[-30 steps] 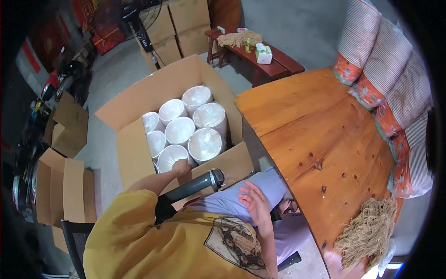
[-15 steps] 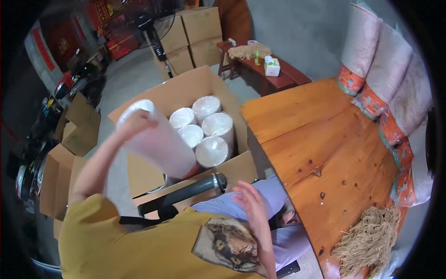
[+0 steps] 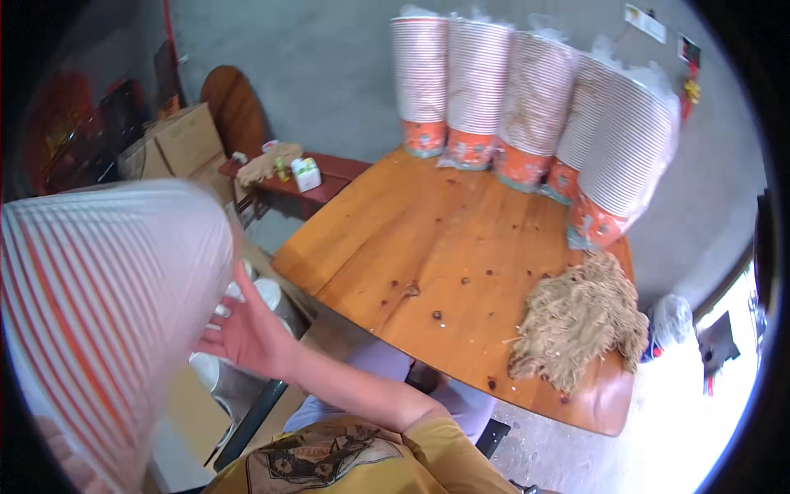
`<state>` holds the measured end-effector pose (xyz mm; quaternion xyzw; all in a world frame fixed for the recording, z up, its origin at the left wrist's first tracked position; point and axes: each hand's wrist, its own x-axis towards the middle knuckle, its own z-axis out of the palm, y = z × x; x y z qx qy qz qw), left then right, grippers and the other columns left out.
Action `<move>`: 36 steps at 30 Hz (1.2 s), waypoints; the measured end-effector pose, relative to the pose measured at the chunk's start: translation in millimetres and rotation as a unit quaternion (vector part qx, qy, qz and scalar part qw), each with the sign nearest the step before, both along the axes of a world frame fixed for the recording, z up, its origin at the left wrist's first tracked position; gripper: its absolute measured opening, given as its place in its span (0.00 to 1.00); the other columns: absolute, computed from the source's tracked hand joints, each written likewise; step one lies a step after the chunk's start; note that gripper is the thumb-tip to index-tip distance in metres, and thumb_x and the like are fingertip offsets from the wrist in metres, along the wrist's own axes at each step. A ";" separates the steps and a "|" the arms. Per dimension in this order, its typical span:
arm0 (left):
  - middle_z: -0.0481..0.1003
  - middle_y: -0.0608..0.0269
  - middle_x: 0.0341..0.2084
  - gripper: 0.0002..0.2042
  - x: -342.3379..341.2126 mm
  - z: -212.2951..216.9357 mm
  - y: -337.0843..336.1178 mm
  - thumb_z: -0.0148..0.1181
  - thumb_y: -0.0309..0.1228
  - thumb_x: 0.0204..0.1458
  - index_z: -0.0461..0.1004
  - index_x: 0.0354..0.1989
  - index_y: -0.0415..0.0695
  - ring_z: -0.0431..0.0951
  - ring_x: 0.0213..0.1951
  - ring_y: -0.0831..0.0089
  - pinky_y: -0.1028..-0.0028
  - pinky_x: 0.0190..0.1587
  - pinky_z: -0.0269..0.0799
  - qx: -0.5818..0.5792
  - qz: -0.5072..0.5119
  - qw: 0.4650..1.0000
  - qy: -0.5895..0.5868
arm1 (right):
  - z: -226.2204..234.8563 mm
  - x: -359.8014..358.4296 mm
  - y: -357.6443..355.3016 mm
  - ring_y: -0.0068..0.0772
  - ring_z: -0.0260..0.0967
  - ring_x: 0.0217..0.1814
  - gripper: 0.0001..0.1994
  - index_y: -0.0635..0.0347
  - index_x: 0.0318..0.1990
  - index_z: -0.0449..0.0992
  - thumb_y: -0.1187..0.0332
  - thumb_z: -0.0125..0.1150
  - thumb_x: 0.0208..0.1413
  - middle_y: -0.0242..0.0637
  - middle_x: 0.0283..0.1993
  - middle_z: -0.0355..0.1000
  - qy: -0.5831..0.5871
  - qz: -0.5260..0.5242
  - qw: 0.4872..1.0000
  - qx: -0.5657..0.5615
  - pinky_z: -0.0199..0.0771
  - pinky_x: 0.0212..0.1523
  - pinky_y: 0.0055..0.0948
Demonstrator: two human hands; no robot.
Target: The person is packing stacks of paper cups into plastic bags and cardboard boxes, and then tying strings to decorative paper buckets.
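Cups in a long wrapped stack, white with orange-striped rims, filled the near left of the view, raised close to the camera. The person's right hand lay flat against the stack's right side, fingers spread and open. The left hand was not visible; its grip could not be told. Just beyond the hand, white cup tops showed in a box below. To the right stood a wooden table bearing a heap of straw-coloured fibres; five more wrapped cup stacks lined its far edge against the grey wall.
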<state>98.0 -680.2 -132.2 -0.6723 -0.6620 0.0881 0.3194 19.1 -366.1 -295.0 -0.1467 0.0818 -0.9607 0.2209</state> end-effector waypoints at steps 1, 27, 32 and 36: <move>0.69 0.67 0.22 0.07 -27.2 -26.7 0.9 0.60 0.29 0.43 0.70 0.30 0.45 0.72 0.25 0.70 0.66 0.35 0.70 0.166 -0.067 0.984 -0.002 | 1.1 0.1 25.2 0.45 0.70 0.53 0.40 0.57 0.60 0.60 0.32 0.49 0.51 0.42 0.55 0.69 0.007 -0.059 0.998 -0.004 0.71 0.55 0.43; 0.66 0.69 0.23 0.04 -77.5 -259.9 408.5 0.57 0.31 0.43 0.69 0.27 0.49 0.72 0.28 0.74 0.75 0.32 0.69 0.109 -0.378 0.896 -0.207 | -73.1 178.0 205.6 0.28 0.67 0.51 0.20 0.64 0.58 0.65 0.59 0.47 0.65 0.39 0.54 0.68 -0.222 -0.745 0.390 0.494 0.66 0.54 0.29; 0.67 0.64 0.32 0.07 -64.8 -260.4 355.5 0.59 0.29 0.43 0.71 0.30 0.45 0.71 0.35 0.69 0.72 0.38 0.71 0.183 -0.405 0.867 -0.226 | -92.5 198.4 117.3 0.27 0.67 0.43 0.13 0.66 0.53 0.67 0.72 0.45 0.63 0.40 0.48 0.69 -0.172 -0.758 0.210 0.593 0.69 0.45 0.24; 0.66 0.63 0.33 0.05 -63.5 -261.9 335.5 0.59 0.27 0.45 0.73 0.31 0.43 0.71 0.38 0.65 0.70 0.42 0.71 0.160 -0.391 0.863 -0.276 | -87.7 189.0 75.1 0.26 0.67 0.42 0.13 0.66 0.51 0.67 0.70 0.41 0.64 0.39 0.43 0.69 -0.200 -0.676 0.379 0.599 0.68 0.43 0.24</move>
